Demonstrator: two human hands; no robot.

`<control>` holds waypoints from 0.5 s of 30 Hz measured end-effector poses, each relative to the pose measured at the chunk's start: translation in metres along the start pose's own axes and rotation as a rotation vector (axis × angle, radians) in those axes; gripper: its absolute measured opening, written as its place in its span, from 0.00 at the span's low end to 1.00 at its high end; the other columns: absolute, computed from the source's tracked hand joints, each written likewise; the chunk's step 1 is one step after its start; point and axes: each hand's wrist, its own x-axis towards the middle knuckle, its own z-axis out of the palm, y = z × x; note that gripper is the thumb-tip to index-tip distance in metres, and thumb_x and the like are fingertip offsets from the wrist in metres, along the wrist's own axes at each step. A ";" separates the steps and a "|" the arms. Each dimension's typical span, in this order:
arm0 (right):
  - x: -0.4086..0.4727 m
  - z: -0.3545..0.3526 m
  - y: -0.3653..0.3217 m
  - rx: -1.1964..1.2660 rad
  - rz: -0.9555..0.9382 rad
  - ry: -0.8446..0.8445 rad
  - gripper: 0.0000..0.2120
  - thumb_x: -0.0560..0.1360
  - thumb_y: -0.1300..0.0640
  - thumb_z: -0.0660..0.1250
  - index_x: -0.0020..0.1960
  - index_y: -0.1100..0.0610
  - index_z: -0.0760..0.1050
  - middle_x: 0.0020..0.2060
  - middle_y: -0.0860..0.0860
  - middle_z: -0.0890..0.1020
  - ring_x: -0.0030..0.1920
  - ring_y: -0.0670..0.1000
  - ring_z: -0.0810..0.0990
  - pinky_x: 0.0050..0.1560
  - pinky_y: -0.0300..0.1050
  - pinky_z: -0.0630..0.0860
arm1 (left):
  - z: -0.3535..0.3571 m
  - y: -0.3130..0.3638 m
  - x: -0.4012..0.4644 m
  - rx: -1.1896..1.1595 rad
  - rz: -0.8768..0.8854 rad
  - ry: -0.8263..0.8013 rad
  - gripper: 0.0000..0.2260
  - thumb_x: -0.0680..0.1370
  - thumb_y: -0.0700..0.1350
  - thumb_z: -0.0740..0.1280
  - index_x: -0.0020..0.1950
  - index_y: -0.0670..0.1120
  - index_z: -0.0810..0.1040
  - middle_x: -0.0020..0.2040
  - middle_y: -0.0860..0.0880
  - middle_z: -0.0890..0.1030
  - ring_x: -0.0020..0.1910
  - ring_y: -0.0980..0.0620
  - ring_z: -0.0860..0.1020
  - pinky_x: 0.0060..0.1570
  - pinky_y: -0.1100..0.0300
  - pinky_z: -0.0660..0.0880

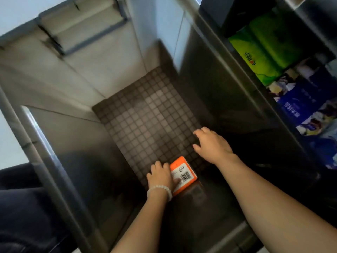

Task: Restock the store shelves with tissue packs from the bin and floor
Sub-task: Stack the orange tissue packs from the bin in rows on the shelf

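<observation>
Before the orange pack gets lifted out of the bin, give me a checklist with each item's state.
1. Left hand on the orange pack: ok, its fingers lie on the pack's left side and the thumb on the label face.
2. Grip fully closed round the pack: cannot tell, the far side is hidden.
3. Right hand free to help: ok, open and holding nothing above the bin floor.
4. Other packs left in the bin: ok, none in view on the grid floor.
5. Path upward clear: ok, nothing over the pack.
6. Shelf space beside the green packs and blue packs: cannot tell.
</observation>
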 end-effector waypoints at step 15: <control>-0.050 -0.047 -0.011 0.135 0.032 0.045 0.19 0.77 0.50 0.63 0.66 0.55 0.69 0.62 0.53 0.73 0.60 0.56 0.74 0.56 0.49 0.73 | -0.092 -0.003 -0.038 -0.119 0.170 0.205 0.18 0.75 0.50 0.66 0.62 0.46 0.68 0.61 0.44 0.73 0.62 0.42 0.71 0.59 0.48 0.70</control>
